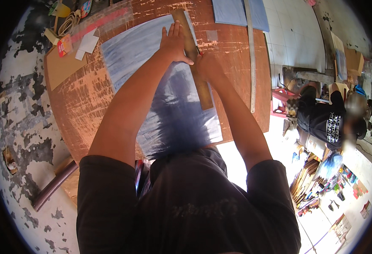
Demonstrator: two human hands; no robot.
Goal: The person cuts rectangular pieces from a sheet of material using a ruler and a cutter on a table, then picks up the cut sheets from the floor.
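A blue-and-white streaked sheet (pixel 124 57) lies on the worn brown table (pixel 82 112) in front of me. Along its right side rests a brown straightedge (pixel 203 94), slightly slanted. My left hand (pixel 174 45) presses flat on the sheet beside the straightedge, fingers spread and thumb reaching onto the strip. At the straightedge's right edge, my right hand (pixel 208 67) is closed around a small object; a bit of red and dark shows at its fingertips, too little to name.
A long metal ruler (pixel 252 63) lies at the right, reaching over blue sheets (pixel 232 12). Cardboard (pixel 63 70), white paper scraps (pixel 87 43) and a coil of cord (pixel 69 23) sit far left. Another person (pixel 323 120) sits at the right near a red stool (pixel 280 101).
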